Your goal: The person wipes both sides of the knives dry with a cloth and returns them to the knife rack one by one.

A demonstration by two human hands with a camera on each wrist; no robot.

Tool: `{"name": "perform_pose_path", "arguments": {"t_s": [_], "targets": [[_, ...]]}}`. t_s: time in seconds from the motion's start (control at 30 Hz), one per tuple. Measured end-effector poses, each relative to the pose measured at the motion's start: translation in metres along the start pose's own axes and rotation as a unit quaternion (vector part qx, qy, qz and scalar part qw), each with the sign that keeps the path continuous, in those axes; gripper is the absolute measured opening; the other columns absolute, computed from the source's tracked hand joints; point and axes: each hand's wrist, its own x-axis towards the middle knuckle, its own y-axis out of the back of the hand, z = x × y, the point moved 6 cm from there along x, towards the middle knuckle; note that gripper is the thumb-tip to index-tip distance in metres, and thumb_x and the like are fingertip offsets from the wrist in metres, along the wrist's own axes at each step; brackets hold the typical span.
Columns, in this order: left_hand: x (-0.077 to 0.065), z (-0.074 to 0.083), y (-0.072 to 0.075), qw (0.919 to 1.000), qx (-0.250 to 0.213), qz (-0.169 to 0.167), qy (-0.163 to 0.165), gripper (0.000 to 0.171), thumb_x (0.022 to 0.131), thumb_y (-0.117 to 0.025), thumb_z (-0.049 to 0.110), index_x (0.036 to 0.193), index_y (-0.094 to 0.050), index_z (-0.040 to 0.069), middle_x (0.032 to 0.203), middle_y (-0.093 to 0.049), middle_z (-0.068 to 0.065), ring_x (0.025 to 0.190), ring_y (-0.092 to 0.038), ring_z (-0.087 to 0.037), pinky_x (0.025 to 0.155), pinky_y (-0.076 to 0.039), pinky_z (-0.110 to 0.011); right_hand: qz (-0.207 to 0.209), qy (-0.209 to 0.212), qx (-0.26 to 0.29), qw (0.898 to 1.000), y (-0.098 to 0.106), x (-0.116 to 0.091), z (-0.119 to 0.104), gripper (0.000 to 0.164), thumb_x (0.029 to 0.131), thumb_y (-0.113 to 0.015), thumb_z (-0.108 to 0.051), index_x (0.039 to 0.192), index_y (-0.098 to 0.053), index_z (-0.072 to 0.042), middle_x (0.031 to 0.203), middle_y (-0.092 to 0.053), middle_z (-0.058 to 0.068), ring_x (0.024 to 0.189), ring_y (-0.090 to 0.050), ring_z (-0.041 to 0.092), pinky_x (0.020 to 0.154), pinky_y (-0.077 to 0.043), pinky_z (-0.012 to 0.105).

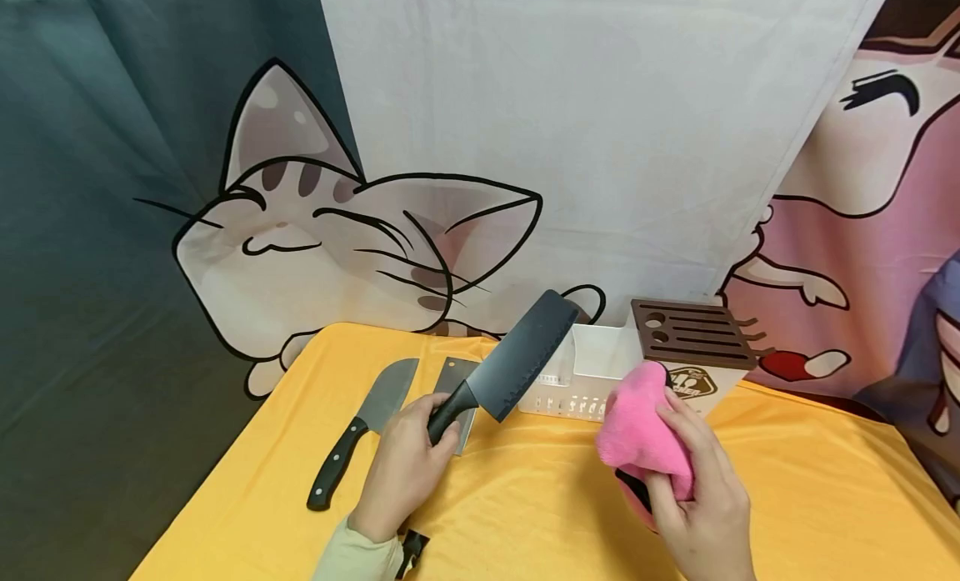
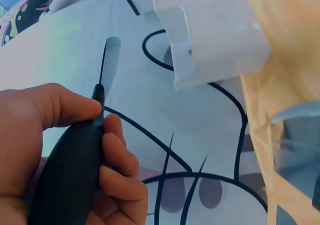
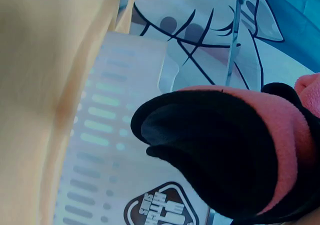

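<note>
My left hand [image 1: 401,468] grips the black handle of a broad, dark-bladed kitchen knife [image 1: 521,356], its blade raised and slanting up to the right. In the left wrist view the thumb lies along the knife handle [image 2: 75,165] and the blade appears nearly edge-on. A bunched pink cloth [image 1: 641,423] with black edging is held in my right hand [image 1: 708,498], to the right of the blade and apart from it. The right wrist view shows the cloth's black side [image 3: 215,145] folded over, hiding most of that hand.
Left of my left hand lies a knife with a black riveted handle [image 1: 337,464]. A cleaver blade [image 1: 453,373] is partly hidden behind that hand. At the back of the yellow-covered table [image 1: 540,514] stands a white knife rack [image 1: 607,348] with a brown slotted top.
</note>
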Motion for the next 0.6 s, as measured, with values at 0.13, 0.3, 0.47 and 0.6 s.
{"name": "perform_pose_path", "arguments": {"t_s": [0.13,0.3,0.47,0.6], "targets": [[-0.001,0.01,-0.004,0.9997,-0.022,-0.007,-0.009,0.034,0.084,-0.065,0.022,0.116,-0.061,0.009,0.098,-0.064,-0.002,0.071,-0.054,-0.008,0.062,-0.045,-0.024,0.012,0.034,0.03,0.999,-0.005,0.003,-0.011,0.039,0.085,-0.062,-0.026,0.108,-0.065,0.005,0.116,-0.06,0.022,0.112,-0.055,0.025,0.1,-0.035,0.023],[-0.003,0.022,-0.009,0.9994,-0.028,-0.01,-0.018,0.034,0.084,-0.064,0.024,0.115,-0.062,0.011,0.099,-0.064,-0.001,0.071,-0.054,-0.008,0.061,-0.044,-0.022,0.016,0.063,0.048,0.997,-0.013,0.003,-0.02,0.033,0.08,-0.06,-0.014,0.106,-0.067,0.005,0.114,-0.06,0.023,0.105,-0.056,0.027,0.098,-0.037,0.024],[-0.007,0.029,-0.014,0.9993,-0.016,-0.004,-0.032,0.032,0.084,-0.065,0.026,0.113,-0.063,0.011,0.103,-0.064,0.0,0.081,-0.056,-0.01,0.067,-0.046,-0.026,0.004,0.083,0.064,0.994,-0.021,0.003,-0.028,0.032,0.081,-0.056,-0.011,0.106,-0.066,0.005,0.115,-0.059,0.024,0.101,-0.053,0.029,0.097,-0.036,0.025],[-0.01,0.035,-0.017,0.9984,-0.002,0.008,-0.056,0.029,0.083,-0.066,0.025,0.109,-0.065,0.011,0.102,-0.064,0.002,0.082,-0.056,-0.01,0.069,-0.046,-0.027,-0.011,0.1,0.071,0.992,-0.027,0.005,-0.038,0.031,0.083,-0.052,-0.009,0.107,-0.065,0.006,0.115,-0.058,0.025,0.104,-0.051,0.032,0.099,-0.034,0.028]]}}
